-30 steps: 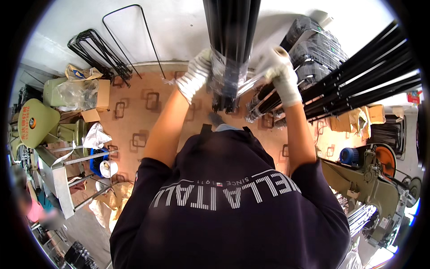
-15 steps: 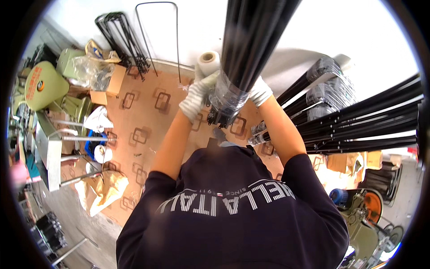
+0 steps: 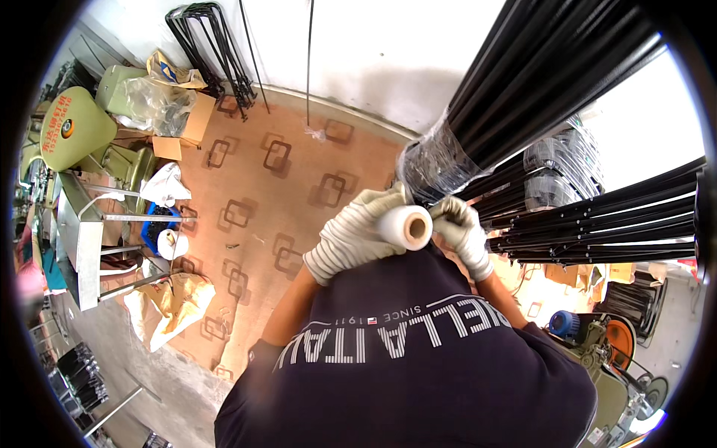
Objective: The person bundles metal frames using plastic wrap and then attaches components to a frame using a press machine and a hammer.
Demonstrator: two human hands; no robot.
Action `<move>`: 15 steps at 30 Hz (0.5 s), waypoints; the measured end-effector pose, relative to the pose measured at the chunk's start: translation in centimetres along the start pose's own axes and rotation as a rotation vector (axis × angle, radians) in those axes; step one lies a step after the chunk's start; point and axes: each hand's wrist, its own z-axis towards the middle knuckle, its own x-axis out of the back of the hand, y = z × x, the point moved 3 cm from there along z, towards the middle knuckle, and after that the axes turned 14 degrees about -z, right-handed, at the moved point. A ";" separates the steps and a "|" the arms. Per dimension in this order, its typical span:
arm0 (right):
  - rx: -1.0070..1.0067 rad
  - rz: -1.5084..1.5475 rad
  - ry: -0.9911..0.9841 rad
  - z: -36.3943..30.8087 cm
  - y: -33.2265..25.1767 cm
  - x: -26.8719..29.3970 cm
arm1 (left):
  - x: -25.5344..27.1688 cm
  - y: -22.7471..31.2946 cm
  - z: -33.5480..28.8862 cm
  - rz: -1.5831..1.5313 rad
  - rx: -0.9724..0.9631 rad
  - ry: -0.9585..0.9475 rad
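Both hands wear white knit gloves. My left hand (image 3: pixel 355 235) is closed round a roll of clear stretch film (image 3: pixel 407 228), its hollow core end facing up. Right of the roll, my right hand (image 3: pixel 461 231) has its fingers curled in; what they pinch is too small to make out. Just beyond both hands, a thick bundle of long black metal tubes (image 3: pixel 545 82) leans up to the right. Clear film is wound round its lower end (image 3: pixel 441 160). The tips of the tubes are partly hidden by my hands.
More film-wrapped black tubes (image 3: pixel 556 175) and a row of loose ones (image 3: pixel 597 224) stand on the right. Bent black frames (image 3: pixel 213 48) lean against the wall. To the left are a green machine (image 3: pixel 75 131), a cardboard box (image 3: pixel 196 119) and a metal stand (image 3: pixel 81 239).
The tube bundle has swung right and leans more. My hands have come off its sides and closer to my body. The film roll has moved from the bundle's far left to in front of me.
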 end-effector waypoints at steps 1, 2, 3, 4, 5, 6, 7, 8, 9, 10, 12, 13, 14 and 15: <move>0.036 0.029 0.001 -1.2 0.0 -0.7 | -0.3 -0.4 -0.3 0.074 0.009 -0.055; 0.070 0.061 0.003 -2.1 0.1 -1.4 | -0.6 -0.3 -0.3 0.216 -0.013 -0.135; 0.177 0.009 0.021 -2.8 -0.2 -2.2 | -1.2 0.3 -0.2 0.314 -0.014 -0.205; 0.284 -0.040 0.042 -3.5 -0.5 -2.6 | -2.1 0.9 -0.2 0.416 -0.016 -0.278; 0.216 0.051 0.013 -3.7 1.0 -2.9 | -2.7 0.4 -0.5 0.440 0.001 -0.289; 0.215 0.182 -0.001 -3.8 2.4 -3.1 | -3.2 0.4 -0.5 0.431 0.017 -0.322; 0.217 0.306 -0.018 -3.7 2.8 -3.2 | -3.5 0.6 -0.2 0.420 0.028 -0.350; 0.220 0.430 -0.035 -3.8 2.9 -3.1 | -3.8 0.8 -0.1 0.409 0.039 -0.379; 0.278 0.491 0.011 -4.6 2.5 -3.1 | -4.1 0.2 -0.3 0.409 -0.177 -0.343; 0.341 0.548 0.054 -5.3 1.1 -3.1 | -4.6 0.3 -0.4 0.393 -0.126 -0.333; 0.427 0.365 -0.037 -4.6 0.5 -2.3 | -5.5 0.6 -0.6 0.359 -0.020 -0.305; 0.413 0.461 0.278 -5.9 0.6 -3.3 | -5.8 0.3 -0.5 0.409 -0.030 -0.308; 0.317 0.567 0.295 -6.9 0.9 -3.0 | -5.7 0.6 -0.2 0.483 -0.078 -0.404; 0.220 0.672 0.309 -7.7 1.0 -2.5 | -5.0 0.8 0.6 0.562 -0.124 -0.496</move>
